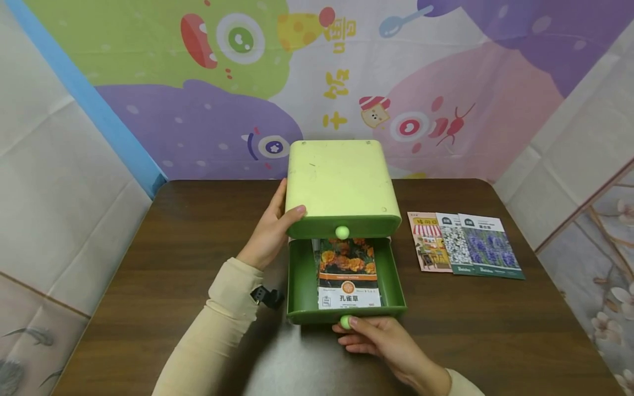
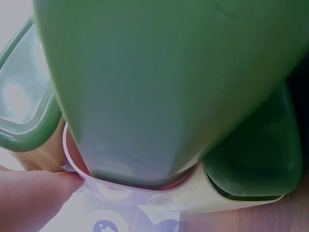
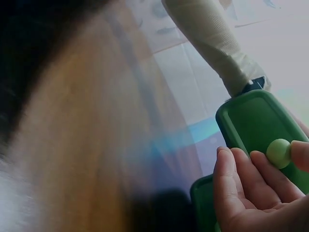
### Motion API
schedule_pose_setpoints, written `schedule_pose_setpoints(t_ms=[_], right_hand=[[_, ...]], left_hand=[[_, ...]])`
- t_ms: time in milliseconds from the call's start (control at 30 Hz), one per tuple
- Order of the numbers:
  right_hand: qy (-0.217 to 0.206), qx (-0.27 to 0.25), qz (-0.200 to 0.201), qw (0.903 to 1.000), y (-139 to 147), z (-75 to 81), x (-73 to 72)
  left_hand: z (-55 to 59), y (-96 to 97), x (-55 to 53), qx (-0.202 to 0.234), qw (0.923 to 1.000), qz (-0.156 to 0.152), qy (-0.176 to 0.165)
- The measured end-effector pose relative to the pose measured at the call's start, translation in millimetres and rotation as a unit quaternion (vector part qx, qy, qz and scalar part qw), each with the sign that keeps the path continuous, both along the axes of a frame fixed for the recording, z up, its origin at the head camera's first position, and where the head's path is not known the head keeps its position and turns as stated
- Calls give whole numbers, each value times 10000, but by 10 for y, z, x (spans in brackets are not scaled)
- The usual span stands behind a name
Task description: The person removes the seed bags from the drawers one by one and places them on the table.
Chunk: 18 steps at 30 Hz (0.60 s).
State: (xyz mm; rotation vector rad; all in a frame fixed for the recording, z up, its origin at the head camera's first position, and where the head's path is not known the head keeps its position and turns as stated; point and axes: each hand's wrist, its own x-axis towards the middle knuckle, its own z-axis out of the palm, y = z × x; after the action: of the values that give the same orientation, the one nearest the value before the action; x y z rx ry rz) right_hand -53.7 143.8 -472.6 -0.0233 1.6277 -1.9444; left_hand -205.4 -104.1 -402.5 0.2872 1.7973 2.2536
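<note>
The person's right hand (image 1: 383, 344) reached in from the lower right, palm turned partly upward, with the thumb and index finger pinching the pale green round knob (image 1: 345, 322) of the lower drawer (image 1: 302, 280). In the right wrist view the other visible fingers lay side by side, gently bent, beyond the pinched knob.

The left hand (image 1: 264, 236) gripped the yellow-green drawer cabinet (image 1: 342, 176) at its front left corner: the thumb bent over the top edge, the fingers spread from it and ran along the left side, their tips mostly hidden from the head view. The left forearm, in a cream sleeve (image 1: 213, 330), rose diagonally from the lower left, a black wrist device (image 1: 267, 297) showing at the cuff.

The green drawer stood pulled out toward the person, below the closed upper drawer (image 1: 317, 226). Inside it lay a marigold seed packet (image 1: 348, 275), face up, its top end under the upper drawer's front. On the brown wooden table (image 1: 173, 330), right of the cabinet, lay three overlapping packets: a pink one (image 1: 428, 242) with a striped awning, a white-flower one (image 1: 453, 242) and a purple-flower one (image 1: 490, 247).
</note>
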Motion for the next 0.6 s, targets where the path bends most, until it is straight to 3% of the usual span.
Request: schedule_pose_setpoints(t_ms=[233,600], right_hand=[[-134,-115,146,9997,42,-78,82],[-479,-132,254,9984,57,-140,69]], left_hand=[[8,7,7,-17,10000,28,-19],[9,11,6,6,10000,32,-3]])
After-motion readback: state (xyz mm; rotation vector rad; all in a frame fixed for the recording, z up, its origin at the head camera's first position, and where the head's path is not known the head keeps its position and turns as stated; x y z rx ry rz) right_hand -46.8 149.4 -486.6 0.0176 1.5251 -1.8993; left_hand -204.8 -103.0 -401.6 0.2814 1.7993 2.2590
